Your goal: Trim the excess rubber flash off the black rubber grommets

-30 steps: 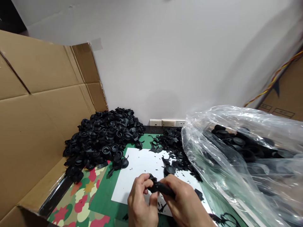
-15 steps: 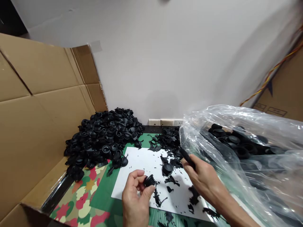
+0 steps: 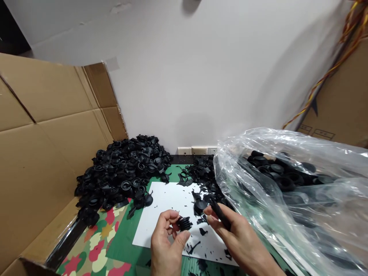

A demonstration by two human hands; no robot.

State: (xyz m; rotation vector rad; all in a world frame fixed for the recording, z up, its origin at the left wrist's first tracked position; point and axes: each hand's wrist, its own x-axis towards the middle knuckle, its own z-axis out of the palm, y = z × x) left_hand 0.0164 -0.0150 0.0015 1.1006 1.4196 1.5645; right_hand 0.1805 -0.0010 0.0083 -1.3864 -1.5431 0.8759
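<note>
My left hand (image 3: pixel 168 243) is closed on a small black ribbed rubber part (image 3: pixel 184 223), pinched between thumb and fingers above the white sheet (image 3: pixel 163 199). To its right, my right hand (image 3: pixel 237 235) is wrapped round a slim black-handled tool (image 3: pixel 220 215); its tip points up and left, and I cannot make out its kind. Another black domed rubber part (image 3: pixel 199 207) lies on the sheet just beyond the tool. Black rubber scraps (image 3: pixel 203 231) are scattered between and around both hands.
A big heap of black rubber parts (image 3: pixel 123 165) leans against the cardboard box (image 3: pixel 60 134) at left. Black trimmings (image 3: pixel 202 170) pile up at the back. On the right, a clear plastic bag (image 3: pixel 230 157) holds round black parts. A green mat (image 3: pixel 123 237) lies under the sheet.
My right hand with the tool has moved left and down, closer to the left hand. The ribbed part has turned slightly in my left fingers. The view has shifted a little.
</note>
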